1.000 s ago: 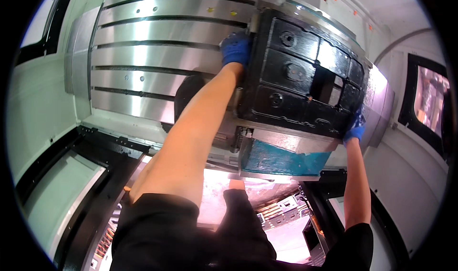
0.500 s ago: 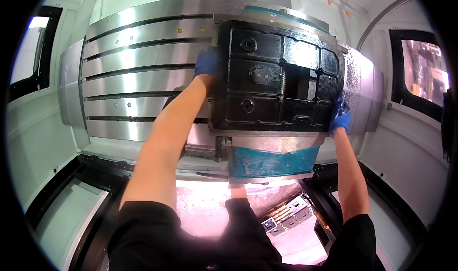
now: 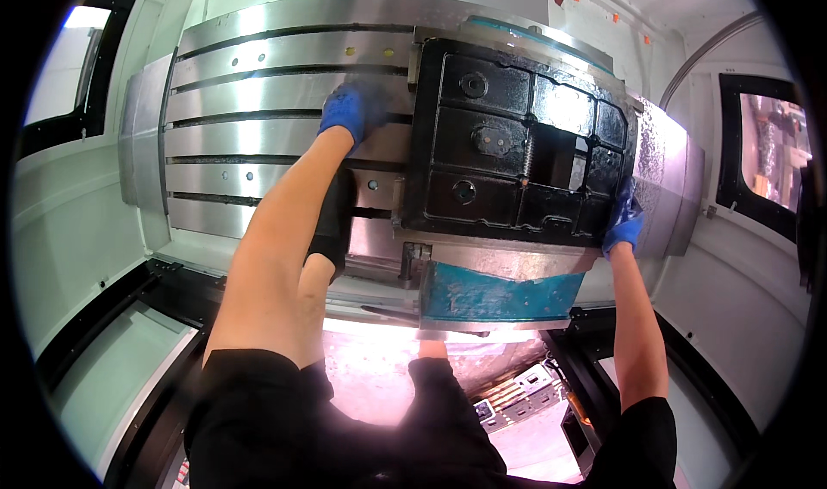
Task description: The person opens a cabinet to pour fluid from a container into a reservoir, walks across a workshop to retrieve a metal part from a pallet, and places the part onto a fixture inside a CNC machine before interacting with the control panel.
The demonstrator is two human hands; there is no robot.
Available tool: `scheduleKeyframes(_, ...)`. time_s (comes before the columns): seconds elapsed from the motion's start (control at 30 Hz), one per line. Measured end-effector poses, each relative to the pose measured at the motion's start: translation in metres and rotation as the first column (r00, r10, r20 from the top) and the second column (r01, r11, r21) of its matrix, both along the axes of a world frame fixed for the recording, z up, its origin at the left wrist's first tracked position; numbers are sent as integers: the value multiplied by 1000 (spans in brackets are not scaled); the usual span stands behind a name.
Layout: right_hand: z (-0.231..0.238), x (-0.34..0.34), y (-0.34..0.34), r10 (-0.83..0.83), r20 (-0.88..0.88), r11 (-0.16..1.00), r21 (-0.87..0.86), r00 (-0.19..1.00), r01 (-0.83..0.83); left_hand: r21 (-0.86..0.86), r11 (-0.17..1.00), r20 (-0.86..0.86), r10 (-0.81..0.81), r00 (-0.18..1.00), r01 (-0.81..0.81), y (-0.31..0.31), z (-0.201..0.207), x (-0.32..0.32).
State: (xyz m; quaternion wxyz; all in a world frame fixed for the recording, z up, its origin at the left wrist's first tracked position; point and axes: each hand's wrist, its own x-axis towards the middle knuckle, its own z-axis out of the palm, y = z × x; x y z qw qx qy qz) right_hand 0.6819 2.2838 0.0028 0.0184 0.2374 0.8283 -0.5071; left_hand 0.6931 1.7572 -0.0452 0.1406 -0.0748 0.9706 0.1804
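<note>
A black cast plate (image 3: 482, 144) with ribs, round bosses and a rectangular opening lies on a metal fixture, right of the middle. My right hand (image 3: 624, 222), in a blue glove with a dark palm, is closed round the plate's lower right edge. Over the slotted steel table (image 3: 250, 142), left of the plate, is my left hand (image 3: 346, 114) in a matching glove. Its fingers are smeared by motion, and I cannot make out anything in them. A coil spring (image 3: 528, 157) shows beside the plate's opening.
My knee in a black pad (image 3: 338, 218) rests at the table's front, below my left arm. A teal-painted block (image 3: 504, 292) juts out under the plate. Pale machine walls with windows (image 3: 767, 149) stand on both sides. A bent hose (image 3: 702, 54) runs at the back right.
My left hand has come away from the plate's left edge, leftward over the table. My right hand stays on the right edge. The whole view has shifted slightly, showing more of my knee.
</note>
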Motion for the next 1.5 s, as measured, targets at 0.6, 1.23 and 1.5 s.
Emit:
scheduleKeyframes(0.6,0,0,5,85,-26,962,262,996,-75,573,738,77,385,920,-357,-48,51,32)
scheduleKeyframes(1.23,173,156,-92,221,-92,789,-568,971,-233,794,591,-84,-125,989,143,255,250,118)
scheduleKeyframes(1.5,77,116,22,-200,82,932,-290,976,215,215,857,-419,-352,837,468,272,167,114)
